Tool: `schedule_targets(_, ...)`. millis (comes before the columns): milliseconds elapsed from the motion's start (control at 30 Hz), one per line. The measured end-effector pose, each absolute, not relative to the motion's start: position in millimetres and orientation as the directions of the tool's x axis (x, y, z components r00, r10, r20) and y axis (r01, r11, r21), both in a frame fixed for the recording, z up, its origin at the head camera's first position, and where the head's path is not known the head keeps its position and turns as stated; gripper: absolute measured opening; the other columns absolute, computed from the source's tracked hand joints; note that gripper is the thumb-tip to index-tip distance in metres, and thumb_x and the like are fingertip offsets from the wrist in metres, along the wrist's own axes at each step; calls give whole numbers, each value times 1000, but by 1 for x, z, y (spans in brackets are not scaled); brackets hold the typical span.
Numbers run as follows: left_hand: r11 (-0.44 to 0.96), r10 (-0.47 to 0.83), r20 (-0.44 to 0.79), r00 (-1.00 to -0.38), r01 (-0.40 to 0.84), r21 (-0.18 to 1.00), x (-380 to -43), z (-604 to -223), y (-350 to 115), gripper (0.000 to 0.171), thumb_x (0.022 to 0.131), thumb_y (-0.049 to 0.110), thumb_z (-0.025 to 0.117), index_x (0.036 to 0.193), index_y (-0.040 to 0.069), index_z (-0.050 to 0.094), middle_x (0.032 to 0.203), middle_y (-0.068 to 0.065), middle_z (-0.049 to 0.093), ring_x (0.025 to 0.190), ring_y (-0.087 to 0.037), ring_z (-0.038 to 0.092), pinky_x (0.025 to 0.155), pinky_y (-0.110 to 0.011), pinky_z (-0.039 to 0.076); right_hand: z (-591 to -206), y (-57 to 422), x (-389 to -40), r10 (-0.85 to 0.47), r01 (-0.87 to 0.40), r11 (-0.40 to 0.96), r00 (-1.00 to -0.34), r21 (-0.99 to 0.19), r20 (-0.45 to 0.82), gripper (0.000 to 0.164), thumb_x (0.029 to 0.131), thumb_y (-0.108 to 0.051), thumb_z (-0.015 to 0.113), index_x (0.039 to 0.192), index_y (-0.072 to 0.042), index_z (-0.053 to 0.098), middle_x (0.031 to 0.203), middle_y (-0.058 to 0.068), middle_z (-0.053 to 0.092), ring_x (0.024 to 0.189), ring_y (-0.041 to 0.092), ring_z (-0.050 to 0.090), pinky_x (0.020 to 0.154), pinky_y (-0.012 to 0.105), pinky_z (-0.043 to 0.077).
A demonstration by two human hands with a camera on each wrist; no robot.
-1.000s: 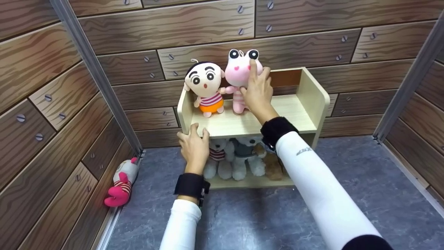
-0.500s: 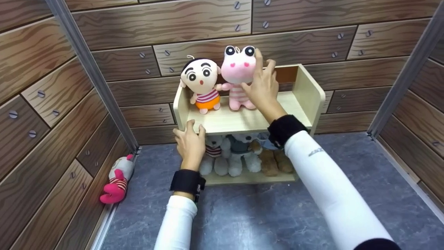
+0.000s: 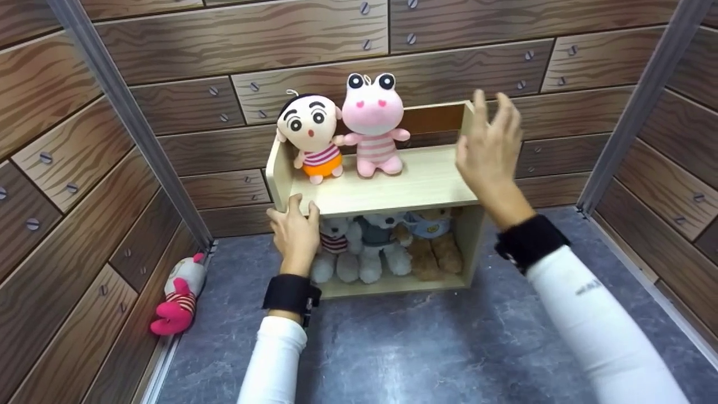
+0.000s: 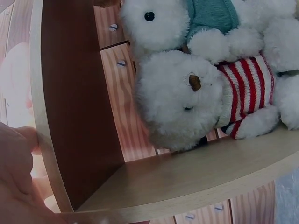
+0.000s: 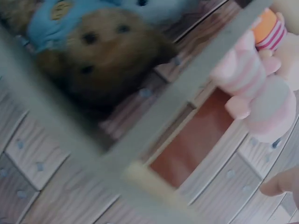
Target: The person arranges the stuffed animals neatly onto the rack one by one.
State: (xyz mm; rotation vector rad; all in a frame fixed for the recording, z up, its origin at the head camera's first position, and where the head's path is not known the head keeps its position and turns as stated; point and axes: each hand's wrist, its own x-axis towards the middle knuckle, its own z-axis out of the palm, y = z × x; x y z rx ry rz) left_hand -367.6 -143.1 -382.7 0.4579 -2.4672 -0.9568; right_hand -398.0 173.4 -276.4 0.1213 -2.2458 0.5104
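My left hand (image 3: 295, 233) rests at the left front corner of a small cream shelf (image 3: 387, 188), its fingertips touching the upper board. The left wrist view shows that hand (image 4: 16, 177) beside the board. To the right, my right hand (image 3: 491, 148) is raised over the shelf's right side panel, its fingers spread and holding nothing. On the upper board stands a pink frog-like plush toy (image 3: 373, 120) in a striped outfit. Beside it leans a boy plush doll (image 3: 314, 132) with orange shorts, their arms touching. Only a fingertip (image 5: 275, 184) of my right hand appears in the right wrist view.
On the lower level sit a white bear in red stripes (image 4: 182, 98), a white plush in a teal top (image 4: 154, 23) and a brown bear in blue (image 5: 103, 51). A pink-and-white plush (image 3: 178, 297) lies by the left wall. Wood-patterned walls (image 3: 303, 33) surround the shelf.
My right hand has let go of the pink frog-like plush and moved right, away from it. The plush stands by itself. My left hand stays at the shelf's corner.
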Motion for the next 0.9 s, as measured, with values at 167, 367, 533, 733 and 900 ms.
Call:
schedule_targets(167,704,-456,302,-837,-131,698,-370,-382,-147,43,99,44,52,136,23,58,144,-33,32,118,-46,50,85,-58,50,-296,196,-397,117,-218,900,-712,-377,692,80,84,-2,60,157,-7,25,153,33,22,136,52,30,108,61,34)
schedule_targets(367,698,-434,285,-855,-119,707,-374,-382,-150,45,99,46,50,138,24,57,147,-32,29,120,-46,49,86,-59,50,-319,209,-394,107,-188,897,-784,-399,612,78,85,-3,50,158,-8,22,133,36,46,102,55,54,75,64,49)
schedule_targets(533,643,-311,360,-880,84,761,-370,-395,-170,46,100,43,54,140,21,58,146,-32,30,126,-46,46,96,-59,44,-330,213,-396,64,-219,908,-768,-356,637,71,86,-4,45,154,-11,25,88,31,61,64,49,59,52,60,45)
schedule_targets(733,458,-243,586,-773,442,772,-352,-432,-213,23,98,13,62,118,5,72,135,-24,52,126,-37,50,96,-52,48,-332,215,-395,59,-243,897,-760,-368,647,70,83,-2,47,150,-9,26,85,33,60,62,50,58,50,58,44)
schedule_targets(900,640,-403,629,-665,286,713,-340,-476,-274,10,88,1,66,96,-4,69,107,-26,63,107,-41,56,92,-50,45,-333,217,-390,54,-255,894,-755,-369,653,71,82,0,47,150,-8,26,83,33,58,59,49,56,48,56,43)
